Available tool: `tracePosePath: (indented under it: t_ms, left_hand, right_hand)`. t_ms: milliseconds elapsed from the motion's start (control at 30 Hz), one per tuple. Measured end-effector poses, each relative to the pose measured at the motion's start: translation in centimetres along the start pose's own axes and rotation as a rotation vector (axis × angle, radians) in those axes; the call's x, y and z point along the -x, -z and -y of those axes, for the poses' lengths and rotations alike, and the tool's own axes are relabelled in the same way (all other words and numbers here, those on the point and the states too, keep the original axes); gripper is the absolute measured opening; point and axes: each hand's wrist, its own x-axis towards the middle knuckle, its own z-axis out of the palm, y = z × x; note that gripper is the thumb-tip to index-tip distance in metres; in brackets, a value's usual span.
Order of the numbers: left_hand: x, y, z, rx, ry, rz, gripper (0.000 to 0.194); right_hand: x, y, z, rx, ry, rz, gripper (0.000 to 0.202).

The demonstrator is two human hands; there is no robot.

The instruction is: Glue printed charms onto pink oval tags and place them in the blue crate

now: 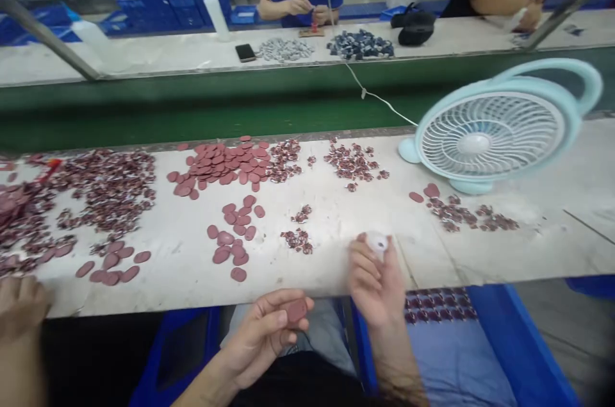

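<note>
My left hand (269, 336) pinches a flat reddish-brown oval piece (296, 311) between thumb and fingers, just in front of the table edge. My right hand (377, 279) is raised over the table edge, its fingers wrapped round a small white rounded object (377, 243) with a dark spot on it; its kind is unclear. Beyond my left hand lies a loose group of similar oval pieces (235, 234). Two small clusters of shiny dark-red and silvery bits (298, 240) lie between that group and my right hand.
A light-blue fan (490, 131) stands at right on the white table (182, 266). Heaped oval pieces (225, 163) and shiny bits (120, 189) lie left. A blue crate (514, 343) holds rows of dark-red pieces below. Another person's hand (22, 304) rests far left; people sit opposite.
</note>
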Motion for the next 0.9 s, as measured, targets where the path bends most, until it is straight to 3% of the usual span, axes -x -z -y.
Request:
tracePosePath:
  t_ms: [67,200,267,467,633,800,900]
  left_hand:
    - [0.2,-0.7,0.6,-0.029,-0.056,-0.045,0.031]
    - [0.3,-2.3,2.0,-0.114,-0.135,-0.142,0.021]
    - [0.3,-2.9,2.1,-0.087,-0.135,-0.118,0.025]
    - [0.1,-3.7,1.6,-0.132,-0.149,-0.039,0.037]
    - [-0.5,-3.7,2.1,-0.06,-0.201,-0.066,0.015]
    - [-1.0,-3.0,1.7,0.067,-0.079,0.059,0.049]
    - [-1.2,-2.7,1.9,0.081,-0.068,0.069,0.053]
  right_hand:
    - [1.5,-1.3,-0.1,-0.006,0.003,-0.099,0.043]
    - [5.7,-2.9,-2.1,0.205,0.064,-0.376,0.064]
    - [7.3,-3.3,-3.1,0.305,0.097,-0.466,0.072]
    - [8.1,-4.2,-3.7,0.454,0.16,-0.505,0.068]
    - [7.7,-4.3,-4.1,0.503,0.171,-0.536,0.067]
    - [8.8,-3.9,-6.4,0.627,0.312,-0.531,0.055]
    - [9.3,-3.8,-7.8,0.672,0.42,-0.548,0.052]
